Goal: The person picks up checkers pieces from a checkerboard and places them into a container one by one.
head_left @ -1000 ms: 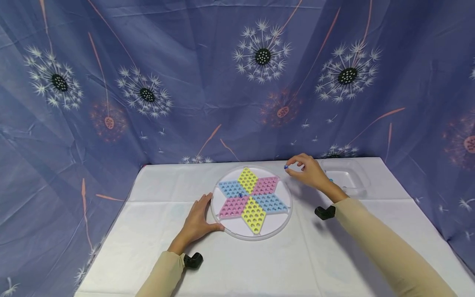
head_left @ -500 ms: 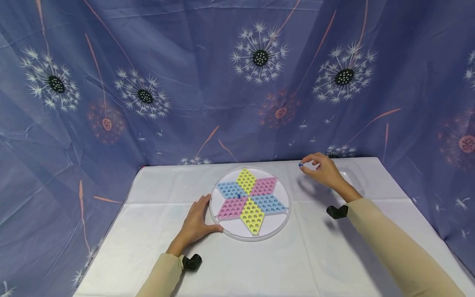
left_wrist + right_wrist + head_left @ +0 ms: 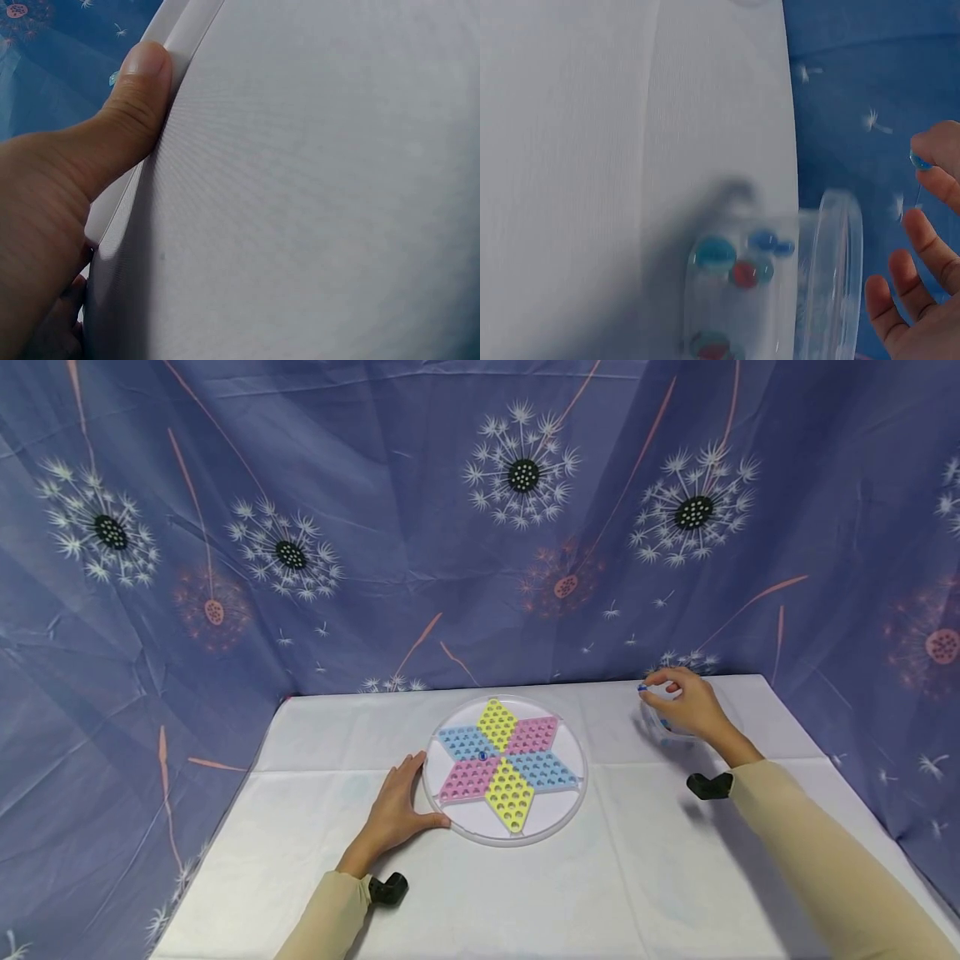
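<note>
A round Chinese checkers board [image 3: 457, 820] with a star of yellow, pink and blue points lies on the white-covered table. My left hand [image 3: 393, 806] rests against its left rim, thumb and fingers spread; in the left wrist view the thumb [image 3: 135, 105] touches the rim's edge. One dark blue marble [image 3: 482, 756] sits in a hole left of the star's centre. My right hand [image 3: 693, 706] pinches a blue marble [image 3: 920, 161] between thumb and index finger, above the clear plastic tub [image 3: 832, 277]. The other right fingers are spread apart. The hand partly hides the tub in the head view.
Several blue, teal and red marbles [image 3: 744, 274] show through the tub's wall. The tub stands near the table's back right edge. Behind the table hangs a blue curtain [image 3: 420, 527] with a dandelion print. Each wrist bears a black camera [image 3: 388, 889].
My right hand has moved right, from beside the board to over the tub, still pinching the blue marble. The left hand stays on the board's rim. The head view has shifted slightly.
</note>
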Tool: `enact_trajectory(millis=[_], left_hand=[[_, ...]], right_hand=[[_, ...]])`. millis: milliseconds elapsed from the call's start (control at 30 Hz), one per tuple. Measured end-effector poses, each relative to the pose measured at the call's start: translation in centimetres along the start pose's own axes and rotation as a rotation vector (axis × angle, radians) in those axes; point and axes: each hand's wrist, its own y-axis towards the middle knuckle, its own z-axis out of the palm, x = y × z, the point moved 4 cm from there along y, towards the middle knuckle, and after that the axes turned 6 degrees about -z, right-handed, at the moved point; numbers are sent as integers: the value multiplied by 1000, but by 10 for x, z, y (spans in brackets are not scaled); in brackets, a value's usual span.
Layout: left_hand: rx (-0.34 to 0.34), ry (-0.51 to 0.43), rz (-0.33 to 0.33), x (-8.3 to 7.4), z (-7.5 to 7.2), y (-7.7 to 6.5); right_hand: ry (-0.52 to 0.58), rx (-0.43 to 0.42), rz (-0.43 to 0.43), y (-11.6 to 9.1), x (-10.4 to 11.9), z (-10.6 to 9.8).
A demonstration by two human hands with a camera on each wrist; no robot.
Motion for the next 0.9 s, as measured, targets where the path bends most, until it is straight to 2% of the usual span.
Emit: enact_trajectory(millis=[267,700,900], left_hand=[[6,8,-6,0,0,-1],[-2,-1,10,1,-1,0],[0,8,21,1,-1,1]], right_hand=[[-31,-12,72,-4,-22,-11],[-71,6,52,-7,-39,-13],[-76,48,67,-7,-42,-10]])
